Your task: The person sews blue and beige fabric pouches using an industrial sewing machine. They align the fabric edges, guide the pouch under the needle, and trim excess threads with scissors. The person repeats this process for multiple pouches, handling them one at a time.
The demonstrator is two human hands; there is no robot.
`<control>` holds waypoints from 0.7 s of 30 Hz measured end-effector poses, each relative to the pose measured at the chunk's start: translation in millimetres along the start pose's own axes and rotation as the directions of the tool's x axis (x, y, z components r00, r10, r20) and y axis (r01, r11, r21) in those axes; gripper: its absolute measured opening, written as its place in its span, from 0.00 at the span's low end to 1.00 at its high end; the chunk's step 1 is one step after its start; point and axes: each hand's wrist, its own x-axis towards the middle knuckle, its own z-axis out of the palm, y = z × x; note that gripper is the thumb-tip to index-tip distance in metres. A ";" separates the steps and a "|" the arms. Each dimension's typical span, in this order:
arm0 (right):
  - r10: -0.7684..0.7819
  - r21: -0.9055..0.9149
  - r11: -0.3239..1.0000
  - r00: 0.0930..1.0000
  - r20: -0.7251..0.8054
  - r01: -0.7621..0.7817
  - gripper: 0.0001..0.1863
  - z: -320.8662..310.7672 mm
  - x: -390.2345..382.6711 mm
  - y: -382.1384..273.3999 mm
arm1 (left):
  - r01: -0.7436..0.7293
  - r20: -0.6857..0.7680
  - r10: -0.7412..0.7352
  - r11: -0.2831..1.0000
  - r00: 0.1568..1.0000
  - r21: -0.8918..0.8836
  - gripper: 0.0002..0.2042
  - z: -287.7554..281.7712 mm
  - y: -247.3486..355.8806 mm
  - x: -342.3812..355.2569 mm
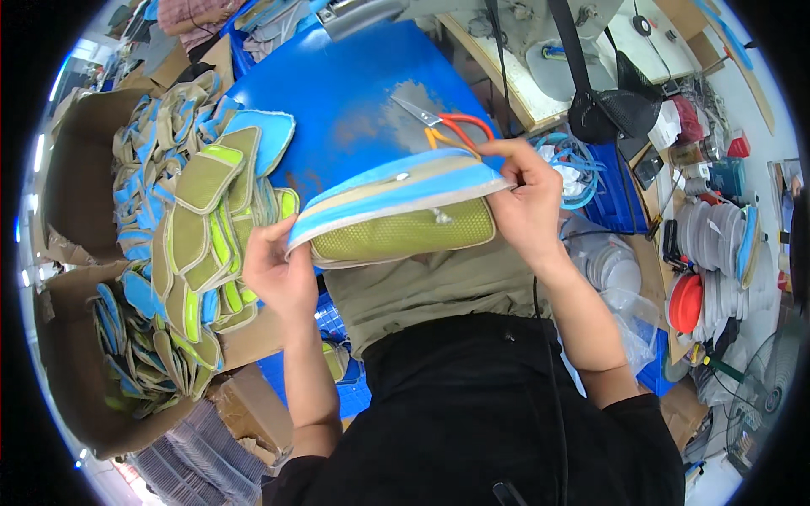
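A sewn fabric pouch [396, 238] with olive-green mesh and a blue-and-beige striped band is stretched between my hands above my lap. My left hand [283, 271] pinches its left end, thumb and fingers closed on the grey edging. At the other end my right hand [533, 201] grips the upper corner of the band. Two small whitish tufts show on the pouch, one on the band and one on the mesh. Just beyond it, scissors [451, 124] with red and orange handles lie on a blue surface [337, 93], blades pointing away to the left.
Left of me, a heap of green, blue and beige fabric pieces [202, 181] spills over two cardboard boxes [84, 169]. A sewing-machine table [506, 72] stands at the far right. Nearer on the right are stacked grey and red rolls [685, 304] and a fan [764, 401].
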 end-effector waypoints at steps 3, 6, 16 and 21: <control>0.128 0.204 0.968 0.985 0.113 -0.149 0.07 -0.5 0.5 2.9 | -0.012 -0.061 0.009 0.999 0.998 -0.049 0.05 1.8 -4.8 9.4; 0.184 0.527 0.737 0.876 0.447 -0.423 0.12 -8.6 -10.3 -7.8 | -0.002 -0.093 -0.008 0.995 0.996 -0.104 0.09 0.4 -16.3 10.6; -0.319 -0.162 0.934 0.947 0.028 0.319 0.13 -0.1 -12.7 -38.3 | 0.161 -0.089 -0.218 0.892 0.972 -0.422 0.06 7.3 -46.3 -35.2; -0.456 -0.124 0.885 0.889 -0.039 0.448 0.11 8.5 -10.4 -43.8 | -0.022 -0.026 0.023 0.999 0.999 0.035 0.10 2.2 -33.4 -48.2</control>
